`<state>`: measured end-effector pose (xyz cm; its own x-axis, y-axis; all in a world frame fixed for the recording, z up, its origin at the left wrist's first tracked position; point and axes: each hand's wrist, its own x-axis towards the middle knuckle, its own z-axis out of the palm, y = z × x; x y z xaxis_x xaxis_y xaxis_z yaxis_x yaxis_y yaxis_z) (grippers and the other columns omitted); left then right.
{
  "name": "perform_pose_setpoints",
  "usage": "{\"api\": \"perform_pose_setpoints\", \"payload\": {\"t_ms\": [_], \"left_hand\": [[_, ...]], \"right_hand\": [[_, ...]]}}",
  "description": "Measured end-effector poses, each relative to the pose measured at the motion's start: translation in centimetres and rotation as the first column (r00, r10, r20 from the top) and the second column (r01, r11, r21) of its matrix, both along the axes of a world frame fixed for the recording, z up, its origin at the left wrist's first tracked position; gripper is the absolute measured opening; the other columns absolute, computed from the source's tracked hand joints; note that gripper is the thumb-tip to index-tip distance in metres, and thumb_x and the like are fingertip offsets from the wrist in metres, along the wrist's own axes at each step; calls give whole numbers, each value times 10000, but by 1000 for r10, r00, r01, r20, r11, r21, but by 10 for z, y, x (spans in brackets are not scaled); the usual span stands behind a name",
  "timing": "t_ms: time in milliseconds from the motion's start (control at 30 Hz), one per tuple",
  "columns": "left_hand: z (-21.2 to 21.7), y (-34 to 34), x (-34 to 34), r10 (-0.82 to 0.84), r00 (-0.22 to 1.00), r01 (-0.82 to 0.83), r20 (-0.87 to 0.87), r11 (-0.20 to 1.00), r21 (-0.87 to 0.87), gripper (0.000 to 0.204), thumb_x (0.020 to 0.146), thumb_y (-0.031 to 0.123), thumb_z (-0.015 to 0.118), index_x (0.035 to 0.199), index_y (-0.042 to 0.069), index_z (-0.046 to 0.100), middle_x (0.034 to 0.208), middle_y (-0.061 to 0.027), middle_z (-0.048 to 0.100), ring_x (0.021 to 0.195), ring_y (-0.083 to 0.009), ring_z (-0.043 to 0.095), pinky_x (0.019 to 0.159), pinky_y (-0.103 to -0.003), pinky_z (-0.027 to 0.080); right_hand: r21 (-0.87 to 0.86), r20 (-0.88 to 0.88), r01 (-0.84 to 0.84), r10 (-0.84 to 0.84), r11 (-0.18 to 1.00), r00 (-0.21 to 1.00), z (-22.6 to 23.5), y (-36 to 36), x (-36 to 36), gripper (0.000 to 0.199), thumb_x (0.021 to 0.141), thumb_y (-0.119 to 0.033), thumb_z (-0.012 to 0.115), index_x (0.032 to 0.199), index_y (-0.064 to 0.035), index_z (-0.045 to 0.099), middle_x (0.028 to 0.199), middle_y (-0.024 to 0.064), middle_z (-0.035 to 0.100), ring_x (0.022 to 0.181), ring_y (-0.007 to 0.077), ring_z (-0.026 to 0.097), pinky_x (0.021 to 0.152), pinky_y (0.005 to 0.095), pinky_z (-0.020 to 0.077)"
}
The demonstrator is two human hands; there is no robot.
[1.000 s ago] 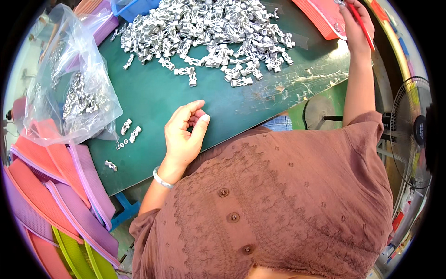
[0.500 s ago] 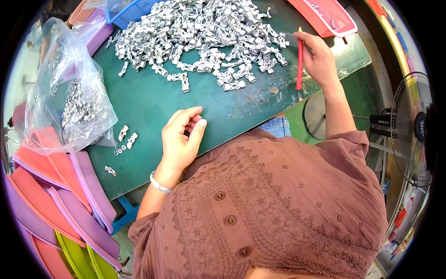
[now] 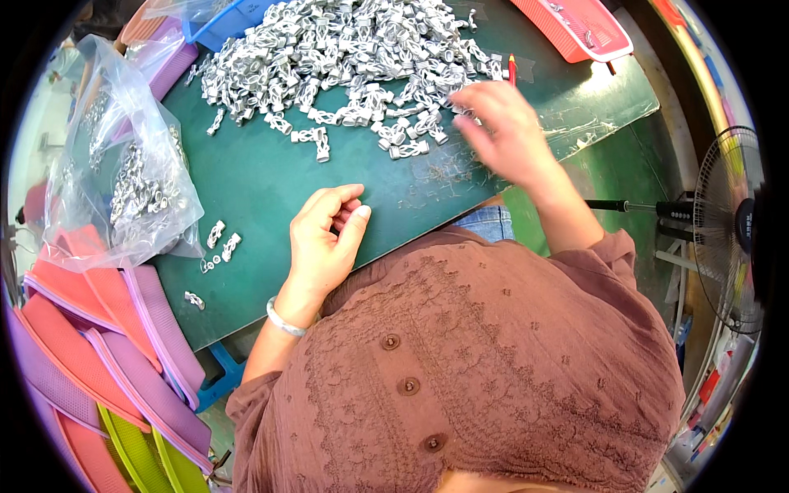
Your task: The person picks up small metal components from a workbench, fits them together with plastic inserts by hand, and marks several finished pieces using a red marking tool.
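Observation:
A big heap of small silver metal clasps covers the far middle of the table. My right hand is at the heap's right edge, slightly blurred, with fingers and thumb stretched apart towards the nearest clasps; nothing shows in its grip. Behind that hand, a red pen lies on the table, mostly hidden. My left hand rests near the table's front edge, fingers loosely curled and thumb apart, with nothing visible in it. Between it and the heap lie a few stray clasps.
The green table has a scratched right corner. On the left are a clear plastic bag of metal parts, several loose clasps and stacked coloured baskets. A blue bin, a red basket and a fan stand around.
My right hand has let go of the red pen, which now lies on the table, and has moved left to the heap's edge. My left hand has barely moved.

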<state>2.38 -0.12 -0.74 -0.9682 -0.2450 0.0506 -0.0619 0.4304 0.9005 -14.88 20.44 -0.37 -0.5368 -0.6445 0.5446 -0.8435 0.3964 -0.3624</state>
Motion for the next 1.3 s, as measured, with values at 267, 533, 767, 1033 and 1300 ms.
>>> {"api": "perform_pose_setpoints", "payload": {"t_ms": [267,533,767,1033,1300], "left_hand": [[0,-3,5,6,999,-8,38,998,59,195,807,30,582,993,-29,594,834,-35,567,716,-71,534,645,-194,445],[0,-4,0,76,981,-167,176,790,590,260,842,131,586,1059,-12,578,881,-36,578,706,-80,544,630,-208,461],[1,-10,-5,139,989,-137,57,679,722,211,881,114,532,1048,-4,588,800,-26,597,679,-80,537,613,-202,444],[0,-17,0,158,985,-153,66,632,760,205,886,124,526,1024,-8,599,767,-19,588,643,-70,507,601,-198,434],[-1,-13,3,149,979,-66,-136,873,484,192,858,43,541,1033,-3,602,879,-35,568,696,-77,523,645,-207,447]], "right_hand": [[114,-27,-112,116,987,993,-12,-52,21,210,677,-110,662,879,-90,608,862,34,535,828,221,501,766,353,374],[-155,-58,-289,283,945,957,-7,-62,44,197,670,-83,668,861,-78,618,723,26,549,672,214,504,656,331,389],[-252,63,-412,439,876,896,-16,-79,68,251,665,-15,667,896,-53,576,783,41,576,706,204,541,636,308,431],[-547,829,-44,549,836,113,-17,-81,80,216,811,-43,593,988,3,477,873,53,579,805,88,550,722,229,449],[-515,853,-100,520,851,37,-12,-85,78,111,824,-36,578,915,-7,522,820,11,569,760,62,534,693,204,445]]}}
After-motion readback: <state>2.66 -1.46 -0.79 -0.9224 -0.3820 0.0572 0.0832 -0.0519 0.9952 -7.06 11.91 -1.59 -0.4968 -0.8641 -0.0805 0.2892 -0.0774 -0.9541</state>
